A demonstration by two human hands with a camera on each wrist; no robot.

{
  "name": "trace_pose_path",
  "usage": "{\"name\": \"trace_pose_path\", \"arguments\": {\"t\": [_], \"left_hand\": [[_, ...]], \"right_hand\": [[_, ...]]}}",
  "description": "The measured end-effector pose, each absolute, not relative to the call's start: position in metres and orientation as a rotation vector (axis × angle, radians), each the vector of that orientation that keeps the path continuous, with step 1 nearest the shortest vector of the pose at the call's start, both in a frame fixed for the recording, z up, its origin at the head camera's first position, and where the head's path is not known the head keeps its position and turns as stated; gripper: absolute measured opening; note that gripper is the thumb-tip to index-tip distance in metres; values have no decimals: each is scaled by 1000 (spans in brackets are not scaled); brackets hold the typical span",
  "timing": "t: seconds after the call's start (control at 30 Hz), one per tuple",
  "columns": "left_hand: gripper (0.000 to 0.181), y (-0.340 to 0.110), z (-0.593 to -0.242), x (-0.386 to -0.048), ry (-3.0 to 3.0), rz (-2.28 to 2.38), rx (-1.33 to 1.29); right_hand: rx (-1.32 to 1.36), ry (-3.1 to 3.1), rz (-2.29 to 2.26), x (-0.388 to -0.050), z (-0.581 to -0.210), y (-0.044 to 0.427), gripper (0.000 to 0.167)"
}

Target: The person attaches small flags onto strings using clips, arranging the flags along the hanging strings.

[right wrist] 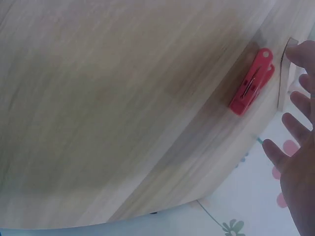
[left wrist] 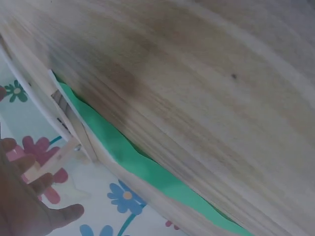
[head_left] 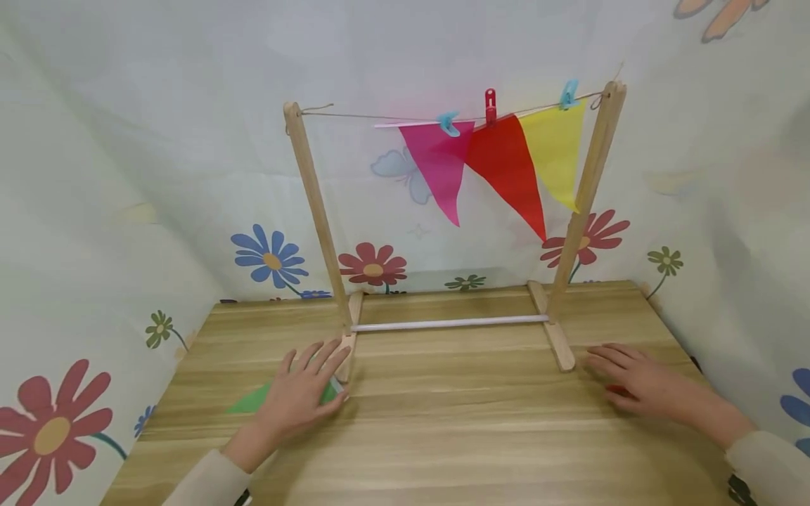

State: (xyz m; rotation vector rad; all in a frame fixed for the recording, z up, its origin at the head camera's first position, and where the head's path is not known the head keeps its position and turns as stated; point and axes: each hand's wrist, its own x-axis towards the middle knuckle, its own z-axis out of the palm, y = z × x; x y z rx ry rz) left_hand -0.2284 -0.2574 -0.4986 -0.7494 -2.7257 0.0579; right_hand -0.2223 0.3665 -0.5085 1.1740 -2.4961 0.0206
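My left hand (head_left: 300, 390) hovers over a green pennant (head_left: 250, 400) with a white strip along one edge; its fingers are spread and hold nothing. The hand hides part of this pennant, which lies on the table in the left wrist view. At the right, my right hand (head_left: 652, 386) is above a red clothespin (right wrist: 252, 83), fingers loosely extended and apart from it. On a string between two posts hang a magenta pennant (head_left: 439, 158), a red pennant (head_left: 511, 165) and a yellow pennant (head_left: 557, 147). Two blue clothespins (head_left: 448, 124) and one red clothespin (head_left: 490, 107) clip them.
A wooden stand stands at the table's back, with a left post (head_left: 319, 211), a right post (head_left: 591, 190) and a white bar (head_left: 449, 324) low between them. Its flat feet (head_left: 560, 344) point forward. Flower-printed cloth (head_left: 190, 140) surrounds the wooden table (head_left: 455, 422).
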Motion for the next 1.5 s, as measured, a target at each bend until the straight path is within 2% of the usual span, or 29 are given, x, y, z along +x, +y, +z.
{"name": "trace_pose_path", "arguments": {"t": [0.23, 0.5, 0.93, 1.17, 1.2, 1.33, 1.37, 1.43, 1.5], "left_hand": [[87, -260, -506, -226, -2852, 52, -587], [94, -263, -511, -225, -2974, -9, -471], [97, -261, -521, -226, -3057, -62, -483], [88, -262, -523, -221, -3085, -47, -594], [87, -263, -522, -220, -3085, -53, -620], [78, -270, -522, -212, -3061, -30, -697], [76, -272, -523, -210, -3048, -11, -708], [71, -275, -524, -207, -3005, 4, -725], [66, -279, -525, -205, -2953, 0, -742]], "right_hand": [[1148, -2528, 32, -221, -510, 372, 64], [1148, -2547, 34, -223, -509, 379, 55], [1282, -2478, 79, -219, -511, 384, 49], [1269, -2492, 3, -222, -509, 380, 54], [1261, -2489, 21, -221, -509, 379, 52], [1102, -2533, 96, -214, -510, 376, 11], [1018, -2601, 142, -210, -510, 375, 14], [800, -2762, 200, -204, -509, 371, 39], [576, -2925, 235, -198, -509, 368, 54]]}}
